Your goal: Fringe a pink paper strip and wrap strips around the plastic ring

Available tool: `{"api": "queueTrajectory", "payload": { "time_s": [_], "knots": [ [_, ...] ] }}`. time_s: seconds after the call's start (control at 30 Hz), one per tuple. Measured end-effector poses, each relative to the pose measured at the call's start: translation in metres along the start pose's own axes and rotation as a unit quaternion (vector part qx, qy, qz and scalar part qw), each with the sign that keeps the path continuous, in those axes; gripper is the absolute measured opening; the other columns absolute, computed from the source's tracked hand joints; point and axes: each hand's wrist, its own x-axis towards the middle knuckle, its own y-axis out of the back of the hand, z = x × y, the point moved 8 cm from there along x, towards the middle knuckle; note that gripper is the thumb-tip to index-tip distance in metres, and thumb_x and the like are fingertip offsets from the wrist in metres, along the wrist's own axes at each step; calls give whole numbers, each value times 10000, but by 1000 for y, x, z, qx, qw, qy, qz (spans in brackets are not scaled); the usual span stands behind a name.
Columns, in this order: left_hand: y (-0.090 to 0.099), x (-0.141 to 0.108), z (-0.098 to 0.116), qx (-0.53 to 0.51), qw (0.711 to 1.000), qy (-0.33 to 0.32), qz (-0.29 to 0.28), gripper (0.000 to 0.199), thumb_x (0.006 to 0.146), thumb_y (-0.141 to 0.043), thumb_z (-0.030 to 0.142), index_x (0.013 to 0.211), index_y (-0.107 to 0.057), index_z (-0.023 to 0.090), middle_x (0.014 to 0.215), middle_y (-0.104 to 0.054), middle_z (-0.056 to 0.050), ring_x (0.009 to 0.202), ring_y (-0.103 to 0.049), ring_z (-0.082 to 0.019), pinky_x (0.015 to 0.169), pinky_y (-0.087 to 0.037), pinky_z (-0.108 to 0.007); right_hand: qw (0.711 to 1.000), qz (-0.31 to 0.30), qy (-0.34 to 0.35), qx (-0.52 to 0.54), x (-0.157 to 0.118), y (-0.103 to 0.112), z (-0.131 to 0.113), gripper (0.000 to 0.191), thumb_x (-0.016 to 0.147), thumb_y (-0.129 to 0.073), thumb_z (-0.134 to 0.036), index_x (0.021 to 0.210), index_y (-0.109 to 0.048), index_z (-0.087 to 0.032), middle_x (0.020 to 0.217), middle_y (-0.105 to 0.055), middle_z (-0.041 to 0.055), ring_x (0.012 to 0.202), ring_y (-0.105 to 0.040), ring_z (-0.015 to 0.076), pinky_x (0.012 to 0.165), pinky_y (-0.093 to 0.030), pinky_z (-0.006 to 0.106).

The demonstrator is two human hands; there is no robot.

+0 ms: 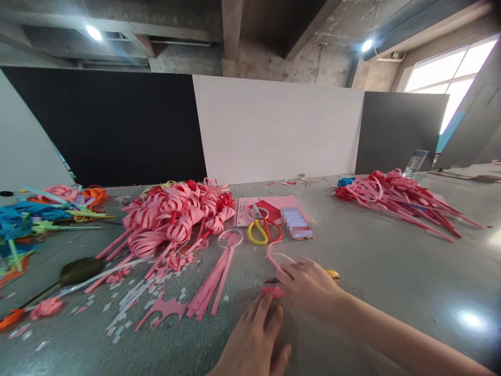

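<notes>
My left hand (pixel 256 331) lies low on the grey table with its fingers apart. Its fingertips touch a small folded piece of pink paper (pixel 274 291). Just beyond, my right hand (pixel 307 282) is closed over a knife. The knife's dark pointed blade (pixel 271 281) shows left of the fingers and its yellow handle (pixel 333 274) behind the wrist; the grip itself is hidden. A thin pink paper strip (pixel 273 251) loops up beside the right fingers. Scissors (pixel 260 225) with one yellow and one red handle lie further back, near a phone (pixel 297 223).
Left stands a heap of looped pink paper flowers (pixel 172 219). Loose pink strips (pixel 213 284), a ring (pixel 230 238) and paper scraps lie nearby. Pink sheets (pixel 287 202) lie behind the scissors. More pink and red bundles (pixel 399 196) are at right, coloured paper (pixel 35 214) far left.
</notes>
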Motion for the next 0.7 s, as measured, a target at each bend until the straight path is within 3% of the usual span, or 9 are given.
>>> {"api": "queueTrajectory", "payload": {
  "time_s": [0.2,0.7],
  "knots": [
    [0,0,0,20,1000,-12,8,455,745,-499,278,1166,-428,121,1234,-433,-173,1129,-416,-293,880,-428,-410,997,48,30,-47,-20,-10,-3,156,772,-444,-122,886,-542,-165,759,-605,19,620,-535,141,629,-343,298],
    [5,-1,1,-3,1000,-5,6,430,743,-491,260,1151,-438,135,1210,-454,-157,1121,-423,-288,892,-414,-421,997,21,61,-30,-15,-10,-8,129,790,-426,-114,816,-540,-170,723,-608,21,608,-534,142,602,-350,283]
  ]
}}
